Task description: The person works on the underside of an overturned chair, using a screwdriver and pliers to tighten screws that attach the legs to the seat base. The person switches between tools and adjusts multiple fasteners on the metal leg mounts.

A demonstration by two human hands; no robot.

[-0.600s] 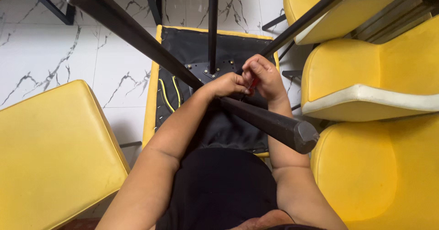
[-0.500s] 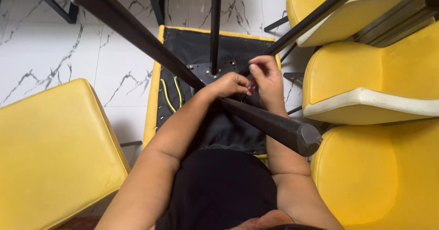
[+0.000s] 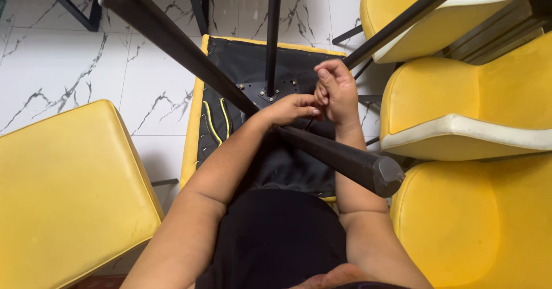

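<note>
An overturned yellow chair lies on the floor with its black fabric underside (image 3: 241,65) facing up. Black metal legs rise from a screwed centre bracket (image 3: 270,93). One thick leg (image 3: 339,154) crosses in front of my forearms. My left hand (image 3: 290,108) has its fingertips pinched together, touching my right hand just right of the bracket. My right hand (image 3: 336,91) is curled into a fist with the thumb up. Anything held between the two hands is hidden by the fingers.
A yellow seat cushion (image 3: 63,191) lies at lower left. Yellow chairs with white rims (image 3: 471,105) are stacked on the right, with another yellow seat (image 3: 483,226) below them. White marble-pattern floor tiles (image 3: 86,65) show at upper left, with a black frame (image 3: 75,7) at the top.
Both hands stay together by the bracket. My right hand has curled tighter and lifted slightly; the left fingertips have shifted against it.
</note>
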